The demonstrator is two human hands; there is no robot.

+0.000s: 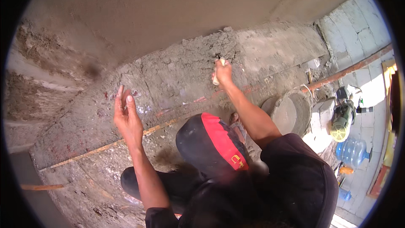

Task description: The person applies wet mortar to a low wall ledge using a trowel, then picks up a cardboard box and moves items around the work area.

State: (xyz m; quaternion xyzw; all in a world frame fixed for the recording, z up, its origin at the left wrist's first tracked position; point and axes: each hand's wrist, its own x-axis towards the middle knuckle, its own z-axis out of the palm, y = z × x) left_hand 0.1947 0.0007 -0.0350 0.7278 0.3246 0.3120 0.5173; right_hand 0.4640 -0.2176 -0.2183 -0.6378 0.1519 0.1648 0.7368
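Right hand clenched round a pale cream, stick-like handle, at the near side of a lumpy grey mortar layer; can't make out the handle's far end. Left hand open, thumb apart from fingers, no object visible in it, left of that layer. Beyond the right forearm: round, grey, mortar-crusted bucket, contents unclear. Farther right: translucent blue plastic jug, fill level can't be told.

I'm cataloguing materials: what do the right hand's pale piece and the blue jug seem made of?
Pale piece: perhaps wood or plastic; its dull, cream surface, partly hidden by the right hand, fits both.
Blue jug: probably plastic, glossy; its ribbed wall is see-through with highlights.
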